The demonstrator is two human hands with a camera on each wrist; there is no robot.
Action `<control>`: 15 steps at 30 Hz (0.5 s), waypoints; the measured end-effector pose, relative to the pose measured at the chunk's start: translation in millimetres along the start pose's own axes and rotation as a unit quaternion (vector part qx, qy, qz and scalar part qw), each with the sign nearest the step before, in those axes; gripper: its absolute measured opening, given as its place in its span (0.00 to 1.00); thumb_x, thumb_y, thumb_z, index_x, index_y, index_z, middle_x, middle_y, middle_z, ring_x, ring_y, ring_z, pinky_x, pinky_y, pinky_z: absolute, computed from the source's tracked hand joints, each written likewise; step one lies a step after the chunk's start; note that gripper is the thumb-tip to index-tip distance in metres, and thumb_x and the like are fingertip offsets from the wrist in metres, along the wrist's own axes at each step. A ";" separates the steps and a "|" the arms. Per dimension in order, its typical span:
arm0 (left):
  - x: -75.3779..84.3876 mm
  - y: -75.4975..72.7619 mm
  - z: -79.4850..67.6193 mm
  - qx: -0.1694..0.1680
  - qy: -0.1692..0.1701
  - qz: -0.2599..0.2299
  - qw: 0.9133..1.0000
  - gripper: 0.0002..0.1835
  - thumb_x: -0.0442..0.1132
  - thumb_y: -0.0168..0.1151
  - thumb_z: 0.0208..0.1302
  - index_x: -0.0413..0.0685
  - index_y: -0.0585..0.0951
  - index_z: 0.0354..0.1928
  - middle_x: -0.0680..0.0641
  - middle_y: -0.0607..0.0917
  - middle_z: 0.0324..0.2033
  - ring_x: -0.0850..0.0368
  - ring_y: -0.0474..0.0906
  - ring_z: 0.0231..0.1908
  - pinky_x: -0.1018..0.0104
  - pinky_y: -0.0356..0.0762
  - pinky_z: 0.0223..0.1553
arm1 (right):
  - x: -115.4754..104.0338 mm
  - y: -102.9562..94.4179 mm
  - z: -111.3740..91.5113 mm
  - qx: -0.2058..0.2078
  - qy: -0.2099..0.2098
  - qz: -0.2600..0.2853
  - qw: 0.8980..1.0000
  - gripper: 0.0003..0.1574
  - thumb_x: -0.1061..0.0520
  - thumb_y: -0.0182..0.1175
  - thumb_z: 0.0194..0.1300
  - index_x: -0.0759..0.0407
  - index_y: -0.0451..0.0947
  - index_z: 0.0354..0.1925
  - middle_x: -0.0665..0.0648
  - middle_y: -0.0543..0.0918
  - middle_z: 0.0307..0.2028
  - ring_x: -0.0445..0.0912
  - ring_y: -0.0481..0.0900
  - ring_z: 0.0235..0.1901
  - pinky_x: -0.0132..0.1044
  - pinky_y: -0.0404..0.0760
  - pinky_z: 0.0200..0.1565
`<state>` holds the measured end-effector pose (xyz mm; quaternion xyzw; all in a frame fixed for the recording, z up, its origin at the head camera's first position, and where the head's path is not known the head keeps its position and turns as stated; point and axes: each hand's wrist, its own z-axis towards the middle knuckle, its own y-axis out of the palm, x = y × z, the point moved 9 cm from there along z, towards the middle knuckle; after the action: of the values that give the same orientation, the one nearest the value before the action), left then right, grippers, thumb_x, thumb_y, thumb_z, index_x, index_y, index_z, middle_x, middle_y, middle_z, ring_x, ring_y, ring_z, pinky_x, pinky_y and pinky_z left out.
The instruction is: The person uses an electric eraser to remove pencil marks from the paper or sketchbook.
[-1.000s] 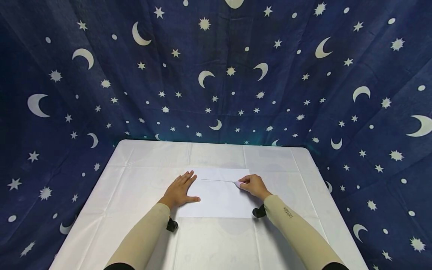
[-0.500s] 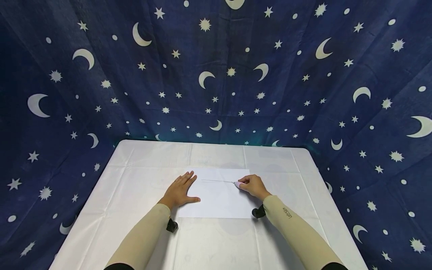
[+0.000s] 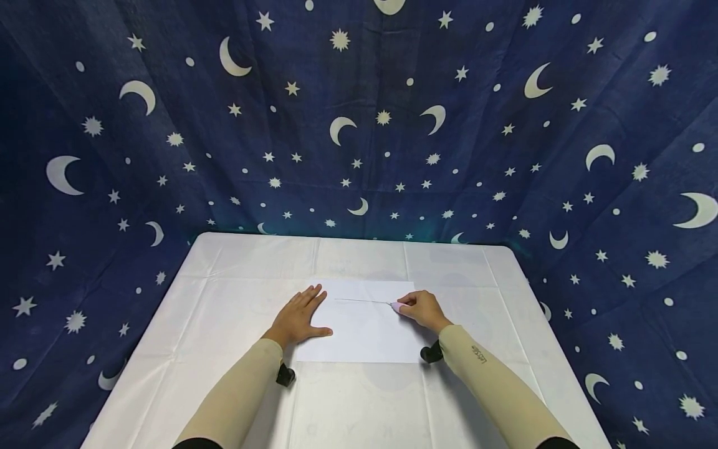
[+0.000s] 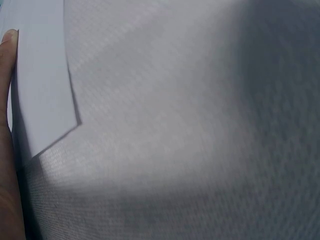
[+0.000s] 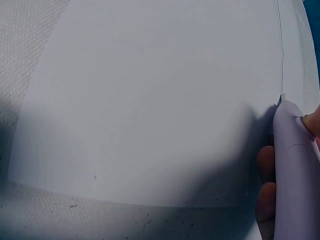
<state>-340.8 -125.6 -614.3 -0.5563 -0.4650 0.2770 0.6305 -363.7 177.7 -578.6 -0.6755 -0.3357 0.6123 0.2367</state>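
Note:
A white sheet of paper lies flat on the white-covered table. My left hand rests on its left side, fingers spread and thumb pointing right; only the thumb shows in the left wrist view. Toward the paper's right side, my right hand grips a lavender craft knife. Its small blade tip is right at the end of a thin, straight cut line, which runs left across the upper part of the sheet. Most of the right hand is out of the right wrist view.
The white tablecloth has fold creases and extends around the sheet. Behind and beside the table hangs a dark blue curtain with moons and stars. Black wrist cameras sit under both beige sleeves, close over the cloth.

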 end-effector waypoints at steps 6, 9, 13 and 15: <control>0.4 -1.9 -1.2 0.009 0.004 -0.003 1.000 0.59 0.81 0.52 0.50 0.54 0.55 0.77 0.51 0.50 0.78 0.51 0.45 0.77 0.50 0.45 0.76 | 0.1 -0.8 -1.1 0.000 -0.003 0.000 1.000 0.12 0.55 0.71 0.58 0.59 0.88 0.40 0.54 0.86 0.36 0.46 0.77 0.37 0.43 0.77 0.47; 0.8 -2.1 -1.2 0.009 0.004 0.000 1.000 0.58 0.81 0.53 0.51 0.54 0.56 0.77 0.51 0.50 0.78 0.51 0.45 0.77 0.51 0.45 0.76 | 0.2 -1.1 -1.5 -0.001 -0.007 0.001 1.000 0.12 0.55 0.71 0.58 0.59 0.88 0.40 0.54 0.87 0.36 0.46 0.78 0.37 0.44 0.78 0.47; 1.7 -1.5 -0.7 0.006 0.002 0.003 1.000 0.58 0.81 0.53 0.51 0.54 0.56 0.77 0.51 0.51 0.78 0.51 0.45 0.77 0.50 0.46 0.76 | 0.5 -1.0 -1.3 -0.004 -0.006 0.001 1.000 0.12 0.56 0.71 0.58 0.59 0.88 0.40 0.54 0.86 0.36 0.46 0.78 0.37 0.43 0.78 0.46; 1.7 -0.8 -0.2 0.004 0.001 0.004 1.000 0.58 0.81 0.52 0.51 0.54 0.56 0.77 0.51 0.50 0.78 0.51 0.45 0.77 0.51 0.46 0.76 | 0.5 -0.9 -0.7 -0.007 -0.002 0.001 1.000 0.12 0.55 0.72 0.58 0.58 0.88 0.40 0.53 0.86 0.36 0.46 0.77 0.37 0.42 0.78 0.46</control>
<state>-340.1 -124.4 -613.0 -0.5563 -0.4609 0.2811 0.6317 -363.2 178.8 -578.2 -0.6765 -0.3393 0.6115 0.2310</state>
